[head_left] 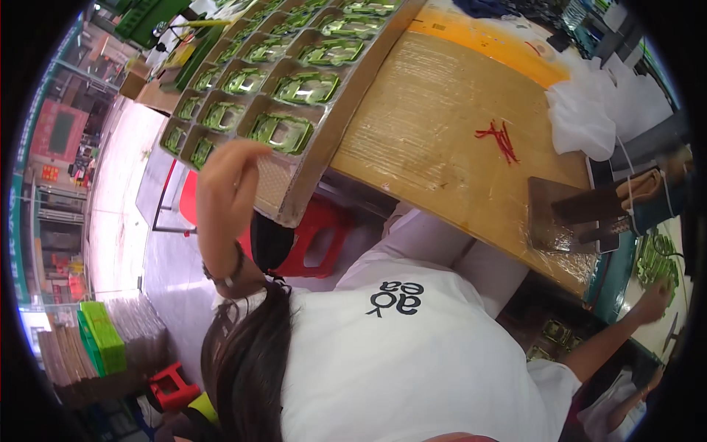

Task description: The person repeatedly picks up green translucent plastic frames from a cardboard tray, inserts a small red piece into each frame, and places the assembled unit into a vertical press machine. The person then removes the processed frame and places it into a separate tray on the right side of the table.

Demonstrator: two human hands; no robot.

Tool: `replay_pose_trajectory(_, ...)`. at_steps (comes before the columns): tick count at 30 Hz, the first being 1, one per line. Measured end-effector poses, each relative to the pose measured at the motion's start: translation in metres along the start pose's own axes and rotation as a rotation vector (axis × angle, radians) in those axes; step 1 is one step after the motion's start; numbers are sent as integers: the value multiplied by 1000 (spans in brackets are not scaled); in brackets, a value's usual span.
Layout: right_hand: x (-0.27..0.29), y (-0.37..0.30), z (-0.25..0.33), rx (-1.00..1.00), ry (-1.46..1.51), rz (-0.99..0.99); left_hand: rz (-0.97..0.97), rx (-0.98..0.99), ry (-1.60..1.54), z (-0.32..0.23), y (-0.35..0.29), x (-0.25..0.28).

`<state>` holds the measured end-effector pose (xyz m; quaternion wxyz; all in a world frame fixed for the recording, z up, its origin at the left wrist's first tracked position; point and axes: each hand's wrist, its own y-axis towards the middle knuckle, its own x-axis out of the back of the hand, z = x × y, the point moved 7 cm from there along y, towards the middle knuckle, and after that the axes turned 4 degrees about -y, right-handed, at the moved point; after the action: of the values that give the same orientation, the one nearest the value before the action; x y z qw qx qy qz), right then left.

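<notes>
My left hand (230, 193) is curled at the near corner of a large divided tray (309, 173), its fingers bent over the compartments. Whatever lies within those fingers is hidden. Green plastic frames (281, 132) with clear middles sit in most of the compartments. The near corner compartment beside my fingers shows its bare base. Far to the right, my right hand (652, 300) is closed at the edge of a heap of green plastic parts (654, 258), with a green piece at its fingertips. That hand is small and slightly blurred.
A wrapped wooden table (434, 110) carries thin red strips (501, 141). White plastic bags (585, 110) and a dark bench device (589, 210) stand at its right. Below the tray is a red stool (320, 236). Another person's arm (635, 404) appears at lower right; stacked cardboard (132, 331) stands left.
</notes>
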<state>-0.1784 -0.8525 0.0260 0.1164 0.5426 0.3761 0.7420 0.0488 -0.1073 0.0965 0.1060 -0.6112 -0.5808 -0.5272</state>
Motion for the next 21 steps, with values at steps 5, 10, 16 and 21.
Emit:
replay_pose_trajectory(5,168,-143,74,375,548,-974,223,-120,331,63,4,-32)
replay_pose_trajectory(10,208,-232,261,731,823,3,257,-63,185,73,15,-32)
replay_pose_trajectory(16,175,-262,387,929,665,322,-776,153,-639,83,-13,33)
replay_pose_trajectory(21,142,-253,435,1053,416,356,-427,-183,-1542,3,-14,-12)
